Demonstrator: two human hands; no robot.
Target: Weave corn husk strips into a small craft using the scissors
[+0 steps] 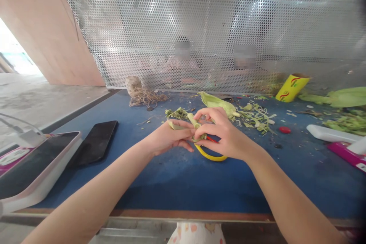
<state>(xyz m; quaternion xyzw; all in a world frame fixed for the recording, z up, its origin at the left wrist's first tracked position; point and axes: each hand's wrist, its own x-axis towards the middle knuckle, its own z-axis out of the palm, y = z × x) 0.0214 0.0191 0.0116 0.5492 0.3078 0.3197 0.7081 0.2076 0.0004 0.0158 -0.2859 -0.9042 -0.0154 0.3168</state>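
Observation:
My left hand (164,137) is closed on a folded strip of pale green husk (194,121) that looks like corn husk. Thumb and fingers of my right hand (228,133) pinch the same piece from the other side, partly hiding it. Under my right hand lie scissors with yellow and red handles (211,156); their blades are hidden. Just beyond my hands are a small clump of crumpled green leaf pieces (178,113) and a larger whole husk (215,103). Shredded husk strips (256,116) are scattered to the right of it.
A black phone (98,141) and a pale-cased device (42,164) lie left. Tangled twine (147,97) sits at the back. A yellow tube (292,87), red object (284,130) and more husks (347,97) are right. Perforated metal panel (160,38) borders the blue table (177,190); people sit behind.

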